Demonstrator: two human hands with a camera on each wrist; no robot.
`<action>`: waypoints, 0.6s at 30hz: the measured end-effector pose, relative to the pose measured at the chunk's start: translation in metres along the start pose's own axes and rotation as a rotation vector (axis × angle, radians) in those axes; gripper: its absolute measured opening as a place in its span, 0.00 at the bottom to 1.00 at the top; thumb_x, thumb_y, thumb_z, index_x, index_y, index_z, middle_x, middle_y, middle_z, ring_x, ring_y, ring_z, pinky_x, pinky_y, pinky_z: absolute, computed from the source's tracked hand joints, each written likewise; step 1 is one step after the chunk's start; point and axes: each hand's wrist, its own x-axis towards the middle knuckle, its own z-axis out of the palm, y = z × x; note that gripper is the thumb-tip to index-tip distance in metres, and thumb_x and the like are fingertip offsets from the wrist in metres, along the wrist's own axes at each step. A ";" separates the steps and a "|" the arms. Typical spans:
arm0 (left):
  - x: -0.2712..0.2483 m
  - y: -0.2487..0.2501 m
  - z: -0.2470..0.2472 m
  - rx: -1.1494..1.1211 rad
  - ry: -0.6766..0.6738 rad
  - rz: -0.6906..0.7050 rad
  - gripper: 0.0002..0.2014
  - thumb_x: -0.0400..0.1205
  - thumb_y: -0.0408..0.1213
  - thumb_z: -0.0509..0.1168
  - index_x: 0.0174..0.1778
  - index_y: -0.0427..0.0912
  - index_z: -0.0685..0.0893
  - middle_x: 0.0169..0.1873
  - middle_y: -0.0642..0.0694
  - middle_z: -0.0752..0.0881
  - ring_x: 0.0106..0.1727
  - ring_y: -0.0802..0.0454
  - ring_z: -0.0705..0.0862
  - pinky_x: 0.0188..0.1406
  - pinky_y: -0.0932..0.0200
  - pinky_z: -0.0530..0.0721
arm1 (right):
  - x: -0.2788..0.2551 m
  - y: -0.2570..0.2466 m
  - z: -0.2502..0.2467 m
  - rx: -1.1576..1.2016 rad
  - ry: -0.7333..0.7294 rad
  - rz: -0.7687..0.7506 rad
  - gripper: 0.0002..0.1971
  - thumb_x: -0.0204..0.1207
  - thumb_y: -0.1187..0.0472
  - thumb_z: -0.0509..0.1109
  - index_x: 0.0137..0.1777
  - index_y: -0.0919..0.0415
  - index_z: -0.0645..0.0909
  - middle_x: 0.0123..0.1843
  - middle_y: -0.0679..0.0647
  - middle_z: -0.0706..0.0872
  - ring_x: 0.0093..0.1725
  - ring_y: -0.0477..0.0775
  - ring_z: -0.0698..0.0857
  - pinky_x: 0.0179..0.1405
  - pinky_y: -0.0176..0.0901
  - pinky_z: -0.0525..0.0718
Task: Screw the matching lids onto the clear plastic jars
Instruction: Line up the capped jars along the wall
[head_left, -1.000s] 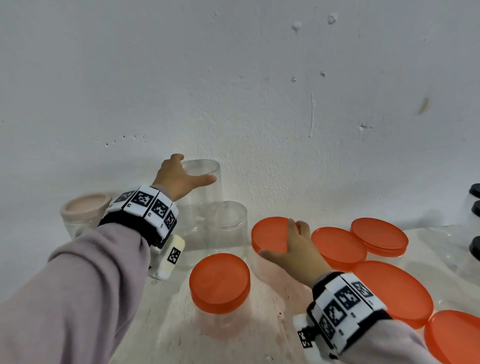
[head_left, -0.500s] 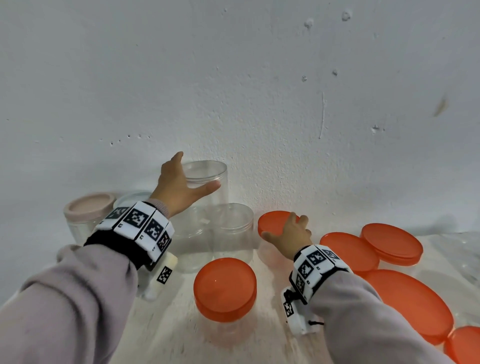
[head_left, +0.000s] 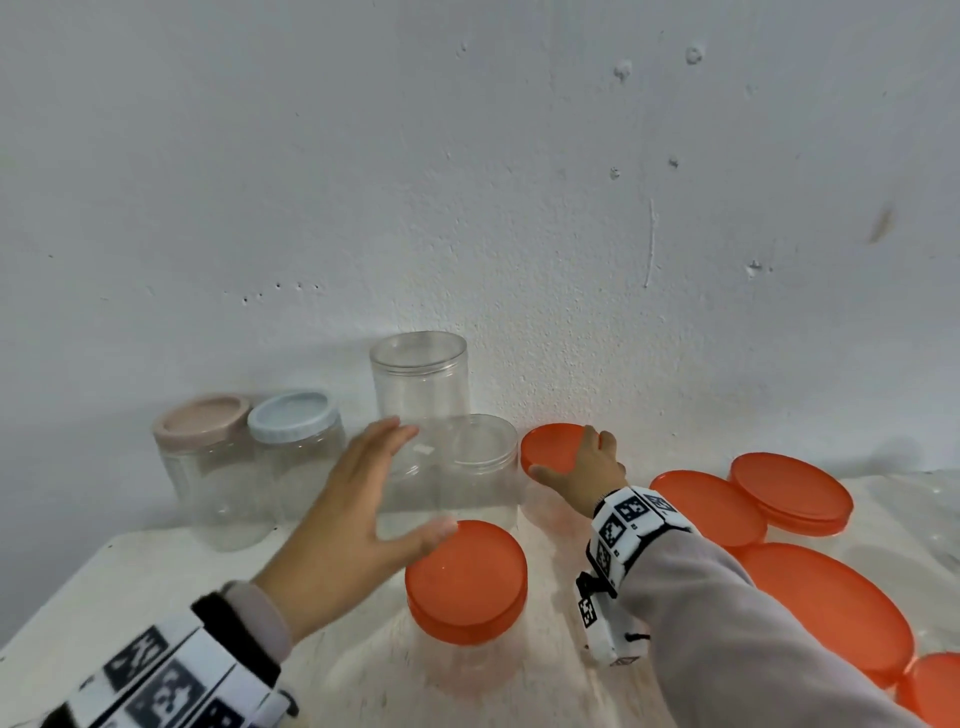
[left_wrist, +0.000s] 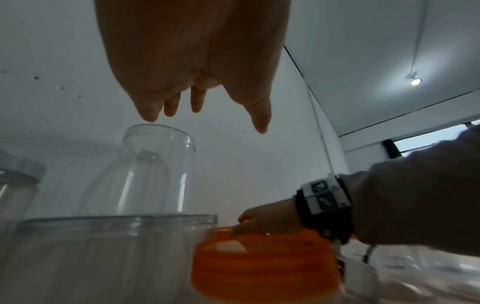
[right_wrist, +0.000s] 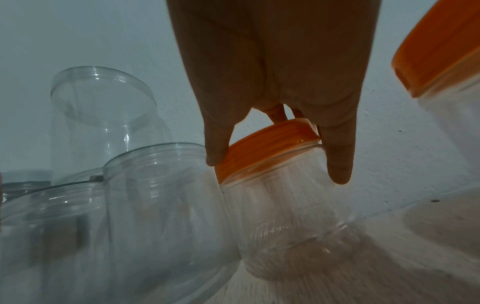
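My right hand (head_left: 582, 470) grips the orange lid (head_left: 553, 447) of a small clear jar (right_wrist: 285, 207) near the wall; thumb and fingers (right_wrist: 337, 156) curl round the lid's rim (right_wrist: 267, 146). My left hand (head_left: 363, 509) hovers with its fingers spread and holds nothing, in front of two lidless clear jars: a tall one (head_left: 421, 379) at the back and a wider one (head_left: 480, 470) before it. In the left wrist view the left hand's fingers (left_wrist: 200, 100) hang straight above the tall jar (left_wrist: 153, 170). A capped jar with an orange lid (head_left: 467, 577) stands just right of the left thumb.
A jar with a pink lid (head_left: 200, 421) and one with a blue lid (head_left: 293, 423) stand at the back left. Several orange-lidded jars (head_left: 792, 491) crowd the right side, including a very wide lid (head_left: 826, 608). The white wall (head_left: 467, 182) is close behind. The table's left edge (head_left: 47, 608) is near.
My left hand has let go of the tall lidless jar and drawn back toward me, fingers spread. My right hand stays on the small orange lid near the wall.
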 end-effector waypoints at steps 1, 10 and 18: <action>-0.005 0.001 0.004 -0.004 -0.033 -0.001 0.39 0.66 0.75 0.61 0.71 0.74 0.52 0.75 0.71 0.54 0.77 0.73 0.52 0.75 0.68 0.53 | -0.002 -0.001 -0.002 -0.006 0.008 0.004 0.50 0.75 0.41 0.71 0.83 0.66 0.47 0.80 0.63 0.57 0.72 0.70 0.69 0.69 0.56 0.71; -0.016 0.005 0.039 0.014 -0.380 -0.170 0.53 0.68 0.66 0.70 0.82 0.51 0.49 0.79 0.55 0.55 0.77 0.59 0.60 0.75 0.62 0.62 | -0.076 -0.012 -0.032 0.171 0.095 -0.227 0.42 0.77 0.49 0.71 0.84 0.61 0.52 0.83 0.59 0.57 0.79 0.63 0.61 0.74 0.54 0.66; -0.016 0.007 0.044 0.053 -0.444 -0.279 0.55 0.69 0.62 0.72 0.83 0.47 0.46 0.81 0.48 0.54 0.81 0.48 0.57 0.79 0.48 0.63 | -0.171 0.025 -0.073 0.184 0.221 -0.349 0.31 0.77 0.49 0.71 0.78 0.50 0.65 0.72 0.42 0.69 0.69 0.41 0.69 0.62 0.31 0.64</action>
